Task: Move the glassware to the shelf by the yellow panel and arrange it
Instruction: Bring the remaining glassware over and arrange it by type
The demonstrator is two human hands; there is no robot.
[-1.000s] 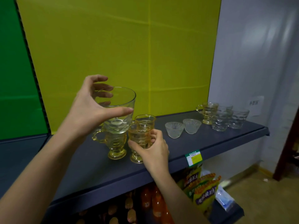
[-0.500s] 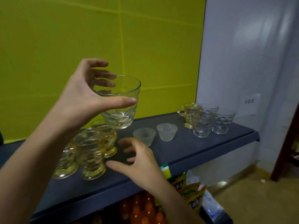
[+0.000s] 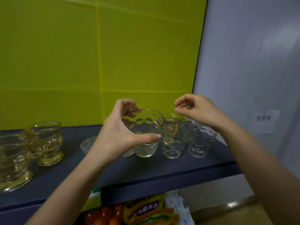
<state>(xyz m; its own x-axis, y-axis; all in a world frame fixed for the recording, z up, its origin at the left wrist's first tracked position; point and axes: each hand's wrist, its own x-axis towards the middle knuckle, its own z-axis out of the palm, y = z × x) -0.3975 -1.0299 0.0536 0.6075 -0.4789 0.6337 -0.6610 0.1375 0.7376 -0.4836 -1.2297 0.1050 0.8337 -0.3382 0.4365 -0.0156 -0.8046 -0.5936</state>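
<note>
Movement to the right on this one: the clear dimpled glass tumbler, up high over the amber footed mugs a second ago, is now down low at the right part of the dark blue-grey shelf, in front of the yellow panel. The left hand grips it, thumb across the near wall, fingers curled over the far rim. It sits just beside the nearest matching clear tumbler, bases about level; whether it already rests on the shelf, I cannot tell. The right hand is off the footed mug it was steadying and now hovers over the amber glass mug at the back. Its fingers are curled, thumb and forefinger drawn close by the handle. Pinching it or not, I cannot tell. By my reading the tumbler is joining its own kind in the row, so this placement looks nearly done, with only the let-go to come. The tumbler stands upright, long axis vertical, base down, mouth up and tipped a touch toward the camera.
</note>
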